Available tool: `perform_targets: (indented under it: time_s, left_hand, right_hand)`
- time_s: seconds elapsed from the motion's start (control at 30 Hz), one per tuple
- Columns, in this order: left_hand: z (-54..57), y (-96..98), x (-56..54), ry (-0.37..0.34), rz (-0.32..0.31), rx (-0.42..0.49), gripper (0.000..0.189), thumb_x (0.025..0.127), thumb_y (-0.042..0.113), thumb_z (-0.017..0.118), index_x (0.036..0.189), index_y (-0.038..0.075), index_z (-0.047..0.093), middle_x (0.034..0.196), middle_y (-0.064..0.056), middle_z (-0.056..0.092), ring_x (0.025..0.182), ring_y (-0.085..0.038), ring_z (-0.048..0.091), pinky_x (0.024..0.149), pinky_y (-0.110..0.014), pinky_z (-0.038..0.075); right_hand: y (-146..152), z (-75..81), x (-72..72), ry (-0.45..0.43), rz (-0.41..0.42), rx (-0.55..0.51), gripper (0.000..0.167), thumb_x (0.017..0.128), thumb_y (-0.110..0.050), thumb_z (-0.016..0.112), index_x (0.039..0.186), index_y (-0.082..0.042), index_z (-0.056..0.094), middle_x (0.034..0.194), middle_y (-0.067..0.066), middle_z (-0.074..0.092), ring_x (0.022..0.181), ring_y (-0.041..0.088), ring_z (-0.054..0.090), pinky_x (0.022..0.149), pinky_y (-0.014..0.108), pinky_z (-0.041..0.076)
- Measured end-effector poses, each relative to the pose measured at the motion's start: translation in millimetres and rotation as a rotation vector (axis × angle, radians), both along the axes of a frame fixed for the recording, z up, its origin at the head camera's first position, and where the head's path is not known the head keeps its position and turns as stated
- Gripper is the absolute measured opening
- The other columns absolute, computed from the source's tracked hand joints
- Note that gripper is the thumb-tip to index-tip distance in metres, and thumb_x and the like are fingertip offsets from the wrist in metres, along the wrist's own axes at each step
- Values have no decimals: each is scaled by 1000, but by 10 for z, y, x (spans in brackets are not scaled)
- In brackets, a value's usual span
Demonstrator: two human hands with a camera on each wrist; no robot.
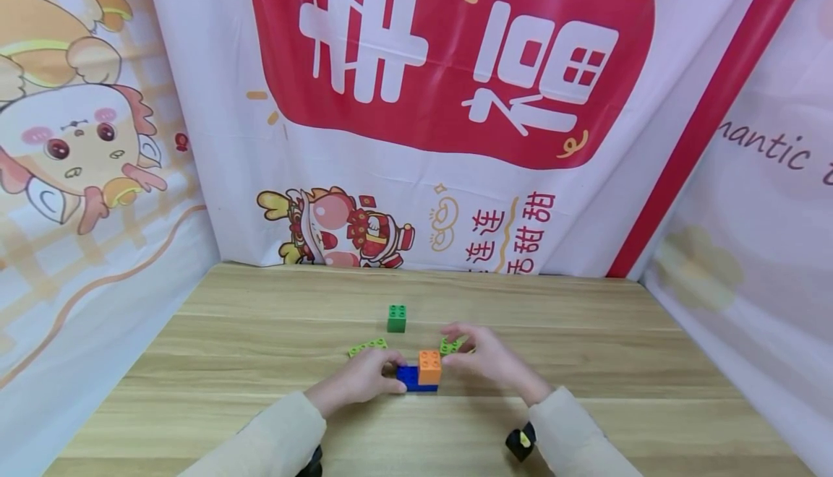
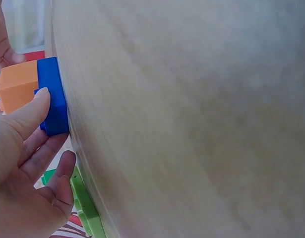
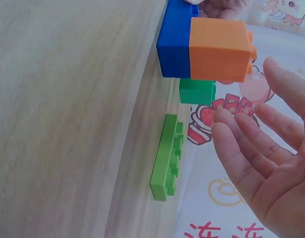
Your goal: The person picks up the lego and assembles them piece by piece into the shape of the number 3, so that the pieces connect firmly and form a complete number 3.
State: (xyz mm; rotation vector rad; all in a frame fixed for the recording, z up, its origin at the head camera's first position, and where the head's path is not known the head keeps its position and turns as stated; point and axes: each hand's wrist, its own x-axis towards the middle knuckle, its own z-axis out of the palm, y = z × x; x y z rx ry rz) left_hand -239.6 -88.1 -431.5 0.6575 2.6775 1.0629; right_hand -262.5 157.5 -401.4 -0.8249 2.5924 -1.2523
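Observation:
A long blue building brick [image 1: 408, 376] lies on the wooden table, and an orange brick [image 1: 429, 367] stands on its right end. My left hand [image 1: 364, 377] pinches the blue brick's left end; the left wrist view shows the thumb on its studded side. To the right of the orange brick hovers my right hand [image 3: 274, 168], its fingers loosely bent and holding nothing. A gap shows between those fingers and the orange brick in the right wrist view. Just behind the right hand lies a flat light green brick [image 1: 449, 347], partly covered by the fingers in the head view.
Another light green brick [image 1: 368, 347] lies behind my left hand. Farther back stands a darker green brick [image 1: 397, 319]. A printed cloth [image 1: 416, 173] hangs along the table's back edge, with more cloth at both sides. Black straps show near both sleeves.

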Motion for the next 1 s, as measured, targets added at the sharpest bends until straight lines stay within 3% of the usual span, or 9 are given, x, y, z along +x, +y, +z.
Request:
perform_targets:
  time_s: [0.3,1.0]
  left_hand:
    - [10,6,2,-4,3,-5,33,78,22,74,108,10,64,107,-5,62,102,-24,56,86,-45,44]
    - [3,4,4,4,-3,-6,33,79,22,73,108,9,64,107,-6,62,102,-24,56,87,-44,44]
  right_hand:
    - [89,-48,-75,22,-38,16,45,82,-19,70,123,-9,55,111,14,59,86,20,57,74,35,48]
    - [266,-215,-272,-42,-134,7,46,80,-11,71,122,-1,54,109,19,57,79,24,57,61,32,51]
